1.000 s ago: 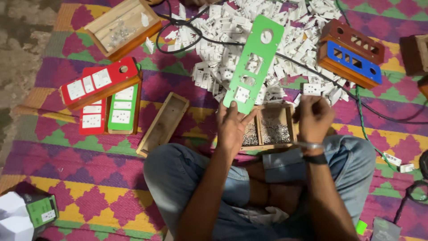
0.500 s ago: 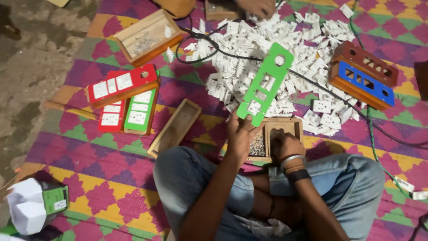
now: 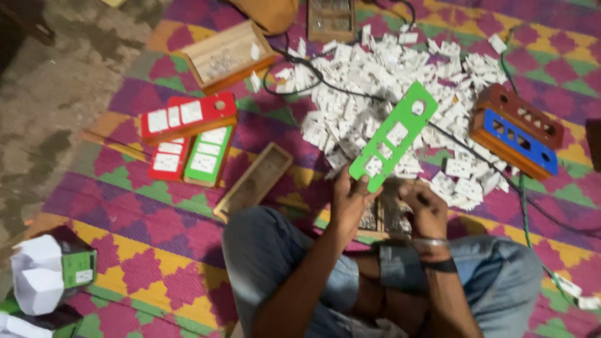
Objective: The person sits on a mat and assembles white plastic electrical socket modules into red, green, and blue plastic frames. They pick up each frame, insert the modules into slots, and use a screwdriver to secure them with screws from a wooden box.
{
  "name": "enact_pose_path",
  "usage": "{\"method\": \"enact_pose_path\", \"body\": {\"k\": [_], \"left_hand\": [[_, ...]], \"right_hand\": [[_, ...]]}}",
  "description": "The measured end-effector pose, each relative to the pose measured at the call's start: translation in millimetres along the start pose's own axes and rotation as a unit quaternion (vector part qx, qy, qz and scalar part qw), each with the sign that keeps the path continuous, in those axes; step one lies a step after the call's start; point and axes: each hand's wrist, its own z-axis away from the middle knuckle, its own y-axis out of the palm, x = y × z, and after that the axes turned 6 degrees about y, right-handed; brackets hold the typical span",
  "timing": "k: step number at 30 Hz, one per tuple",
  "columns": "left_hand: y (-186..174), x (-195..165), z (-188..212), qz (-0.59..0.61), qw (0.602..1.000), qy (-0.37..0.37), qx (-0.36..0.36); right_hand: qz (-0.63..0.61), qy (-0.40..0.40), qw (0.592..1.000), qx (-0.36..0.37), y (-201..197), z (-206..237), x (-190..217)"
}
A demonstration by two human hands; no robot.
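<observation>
A long green plate (image 3: pixel 393 136) with holes and white switches in it is held up at a slant over the mat. The left hand (image 3: pixel 350 199) grips its bottom end. The right hand (image 3: pixel 426 209) is apart from it, curled over a small wooden box (image 3: pixel 382 216) in front of the person's knees; what it holds cannot be seen. Behind the plate lies a big pile of white switches (image 3: pixel 400 75). Off to the left lie red and green plates (image 3: pixel 188 134) and an empty wooden tray (image 3: pixel 253 181).

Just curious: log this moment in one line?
left hand: holds long green plastic plate | right hand: over small wooden tray
</observation>
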Motion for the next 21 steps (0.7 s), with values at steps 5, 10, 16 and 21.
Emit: {"method": "enact_pose_path", "body": {"k": [5, 10, 16, 21], "left_hand": [[4.8, 5.6, 2.1, -0.02, 0.999, 0.028, -0.007], [6.5, 11.7, 1.8, -0.021, 0.999, 0.034, -0.019], [10.2, 13.4, 3.6, -0.024, 0.998, 0.056, -0.012], [8.1, 12.1, 7.8, -0.243, 0.951, 0.191, 0.007]], "right_hand": [[-0.104, 0.025, 0.993, 0.042, 20.0, -5.0, 12.1], [-0.073, 0.017, 0.996, 0.04, 24.0, -11.2, 6.6], [-0.122, 0.029, 0.99, 0.06, 20.6, -13.5, -1.7], [-0.131, 0.032, 0.989, 0.065, 24.8, -13.9, -1.7]]}}
